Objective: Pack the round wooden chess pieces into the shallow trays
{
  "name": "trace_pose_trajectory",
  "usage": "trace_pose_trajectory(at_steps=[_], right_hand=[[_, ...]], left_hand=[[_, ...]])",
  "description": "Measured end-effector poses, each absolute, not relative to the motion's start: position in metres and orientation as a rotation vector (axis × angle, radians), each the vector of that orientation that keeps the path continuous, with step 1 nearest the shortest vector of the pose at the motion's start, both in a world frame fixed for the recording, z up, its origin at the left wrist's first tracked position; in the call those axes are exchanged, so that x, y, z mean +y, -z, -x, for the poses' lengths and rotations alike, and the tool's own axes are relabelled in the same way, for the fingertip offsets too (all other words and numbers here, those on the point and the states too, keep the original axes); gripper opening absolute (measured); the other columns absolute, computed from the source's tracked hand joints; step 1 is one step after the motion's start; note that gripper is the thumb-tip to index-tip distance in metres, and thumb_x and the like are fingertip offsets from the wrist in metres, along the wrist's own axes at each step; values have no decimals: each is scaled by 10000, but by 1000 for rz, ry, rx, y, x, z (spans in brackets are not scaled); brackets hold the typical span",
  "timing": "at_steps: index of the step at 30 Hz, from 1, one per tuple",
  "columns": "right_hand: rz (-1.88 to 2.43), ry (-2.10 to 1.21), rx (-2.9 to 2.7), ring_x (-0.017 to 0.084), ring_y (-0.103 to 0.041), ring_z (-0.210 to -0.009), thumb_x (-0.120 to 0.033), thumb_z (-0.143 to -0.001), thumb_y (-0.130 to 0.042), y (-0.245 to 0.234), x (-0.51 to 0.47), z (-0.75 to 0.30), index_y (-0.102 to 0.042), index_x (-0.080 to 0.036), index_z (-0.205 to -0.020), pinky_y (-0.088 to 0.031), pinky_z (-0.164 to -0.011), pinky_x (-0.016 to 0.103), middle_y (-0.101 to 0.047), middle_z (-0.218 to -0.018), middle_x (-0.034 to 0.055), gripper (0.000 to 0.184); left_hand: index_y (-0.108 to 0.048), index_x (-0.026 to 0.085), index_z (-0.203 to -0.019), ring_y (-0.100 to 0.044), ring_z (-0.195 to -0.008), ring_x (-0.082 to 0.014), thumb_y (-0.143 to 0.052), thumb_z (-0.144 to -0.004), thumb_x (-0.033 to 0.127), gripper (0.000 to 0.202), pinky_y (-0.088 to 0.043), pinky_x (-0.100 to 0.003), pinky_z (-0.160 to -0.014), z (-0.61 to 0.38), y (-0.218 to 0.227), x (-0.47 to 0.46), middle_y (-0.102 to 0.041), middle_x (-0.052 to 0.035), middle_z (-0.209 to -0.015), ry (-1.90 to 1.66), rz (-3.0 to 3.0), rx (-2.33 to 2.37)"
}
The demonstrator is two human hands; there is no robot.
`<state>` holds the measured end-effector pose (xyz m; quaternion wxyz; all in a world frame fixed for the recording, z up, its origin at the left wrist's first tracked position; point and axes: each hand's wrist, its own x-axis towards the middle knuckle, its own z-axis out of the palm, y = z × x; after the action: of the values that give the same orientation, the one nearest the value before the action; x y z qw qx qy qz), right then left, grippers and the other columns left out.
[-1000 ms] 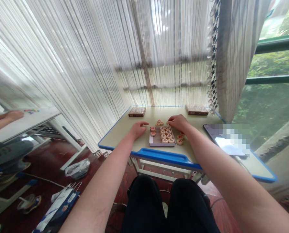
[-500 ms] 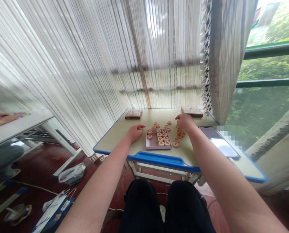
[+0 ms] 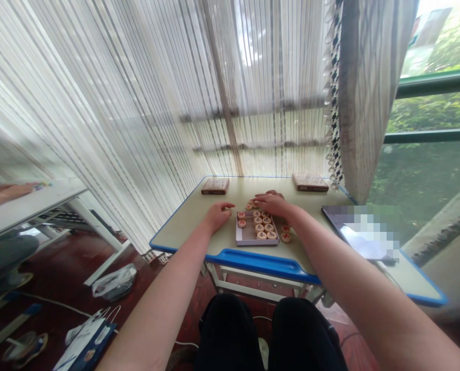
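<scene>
A shallow, pale open box point(image 3: 257, 242) on the desk point(image 3: 191, 221) holds several round xiangqi pieces point(image 3: 261, 235): dark-marked ones in two columns at its right, two red-marked ones at its upper left. Just left of the box, my left hand point(image 3: 219, 216) rests with fingers apart, holding nothing. Beyond the box's far edge, my right hand point(image 3: 273, 203) reaches over loose pieces with its fingers stretched leftward; some pieces lie under or behind it. Loose red-marked pieces point(image 3: 286, 237) sit right of the box, and a few more point(image 3: 249, 206) show by my right fingertips.
Two flat brown boxes point(image 3: 215, 185) point(image 3: 310, 182) lie at the desk's back corners. A phone or tablet point(image 3: 336, 224) lies beside my right forearm. A blue tray ledge point(image 3: 260, 260) runs along the front edge. Another person's hands point(image 3: 21, 190) rest on a white table at left.
My right hand has moved left, from the loose pieces at the right to those behind the box. My left hand stays by the box. The view has shifted slightly.
</scene>
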<state>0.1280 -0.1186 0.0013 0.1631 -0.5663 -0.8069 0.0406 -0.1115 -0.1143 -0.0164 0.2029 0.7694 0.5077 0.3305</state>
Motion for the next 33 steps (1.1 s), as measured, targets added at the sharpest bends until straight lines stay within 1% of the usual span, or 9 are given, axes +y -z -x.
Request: trace_pose_trajectory(at_steps=[5,9,12,17,22,26,27,29,33], right_hand=[[1872,83,-2192,252,-465,-1118,-420,-863,-371,-10,-122,-134,-688,-236,-985,-337,-941,384,-658,-1055,55,387],[2052,80,-2108,256,-513,-1022,-410,-794,-478,-16,-123,-142,-707,-198,-929,-404,-836,330,-685,-902,96,340],[2025,24,-2113,252,-526,-992,-434,-768,-509,-15,-124,-144,-706,-208,-920,-422,-794,316,-684,-894,88,337],[1965,-15,-2088,249,-506,-1025,-381,-733,-560,-10,-122,-144,-668,-247,-1029,-424,-794,314,-684,-894,57,343],[1910,-21,-2050,239,-521,-984,-342,-726,-558,-12,-125,-142,-688,-234,-947,-424,-789,315,-685,-898,48,278],[1645,-91,-2030,194,-538,-929,-371,-752,-559,-21,-141,-125,-635,-233,-1050,-427,-778,291,-673,-926,31,338],[1572,-123,-2076,190,-541,-912,-386,-739,-582,-23,-147,-118,-634,-241,-1047,-430,-766,287,-668,-917,29,344],[1453,-148,-2181,189,-541,-897,-408,-716,-617,-26,-160,-104,-668,-249,-946,-428,-758,282,-655,-880,34,283],[1256,-112,-2343,201,-512,-940,-365,-730,-617,-27,-178,-85,-680,-233,-864,-411,-801,282,-643,-847,40,198]], left_hand=[[-689,189,-971,-601,-867,-155,-528,-662,119,356,-471,-243,-799,113,16,-113,-681,-31,-966,-935,-2153,1379],[-688,185,-971,-602,-883,-158,-542,-659,117,351,-471,-240,-806,113,17,-112,-681,-34,-973,-940,-2110,1400],[-687,177,-971,-608,-868,-161,-546,-659,125,346,-478,-242,-789,113,19,-111,-681,-42,-968,-954,-2086,1399],[-684,167,-979,-614,-868,-167,-545,-658,134,351,-483,-246,-777,113,21,-110,-681,-53,-965,-968,-2059,1389],[-680,158,-981,-619,-861,-163,-542,-657,129,353,-486,-245,-779,113,21,-110,-684,-53,-964,-969,-2047,1384],[-676,143,-979,-623,-862,-168,-546,-661,126,345,-487,-251,-783,114,22,-110,-683,-67,-968,-992,-2040,1358],[-676,146,-978,-624,-863,-167,-547,-664,124,341,-486,-251,-790,114,22,-110,-683,-65,-968,-994,-2038,1359],[-676,154,-975,-626,-865,-162,-549,-669,122,334,-482,-251,-805,115,23,-109,-684,-60,-967,-993,-2037,1362],[-679,157,-967,-626,-870,-165,-558,-667,124,325,-479,-262,-821,115,24,-108,-686,-59,-959,-990,-2072,1347]])
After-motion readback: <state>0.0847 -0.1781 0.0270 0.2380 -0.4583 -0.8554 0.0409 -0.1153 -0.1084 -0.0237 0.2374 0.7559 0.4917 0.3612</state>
